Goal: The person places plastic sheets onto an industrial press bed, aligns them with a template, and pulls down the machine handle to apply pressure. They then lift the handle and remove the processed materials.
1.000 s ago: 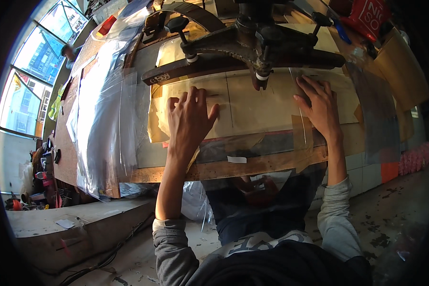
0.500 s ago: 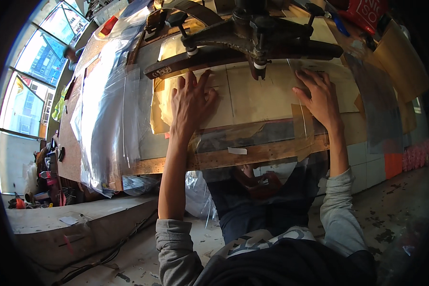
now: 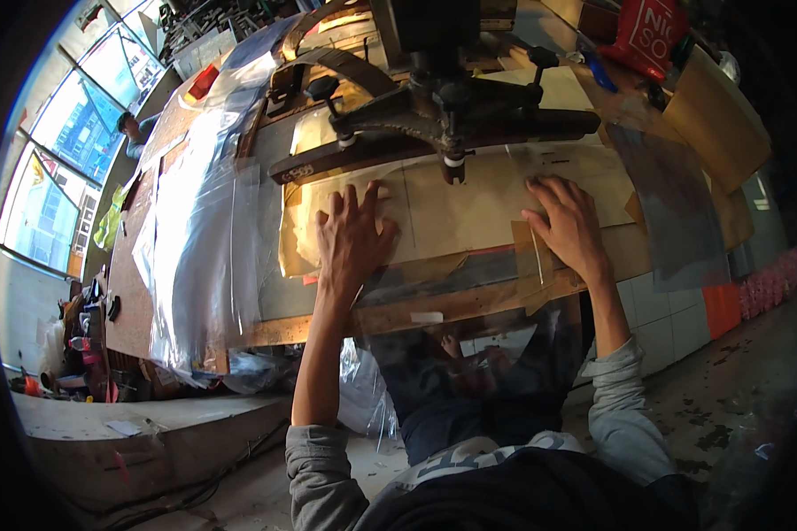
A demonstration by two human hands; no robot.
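A clear plastic sheet (image 3: 452, 270) lies over a yellowish board (image 3: 469, 205) on the table and hangs past its front edge. My left hand (image 3: 354, 232) rests on the sheet's left part, fingers spread. On its right part lies my right hand (image 3: 568, 226), fingers also apart, beside a strip of brown tape (image 3: 531, 263). Neither hand grips anything. Just beyond my fingertips, a dark metal bar (image 3: 522, 128) of a press spans the board. Its clamp frame (image 3: 416, 115) carries screw knobs.
Stacked clear plastic sheets (image 3: 199, 239) cover the table's left side. Farther right lie another clear sheet (image 3: 673, 217), brown cardboard (image 3: 717, 119) and a red bag (image 3: 648, 35). A person (image 3: 135, 133) is at the far left. Cables (image 3: 212, 478) run along the floor at left.
The view has shifted, so the press and table appear lower. Both hands have slid slightly toward me, leaving a wider gap to the metal bar. They remain spread on the sheet.
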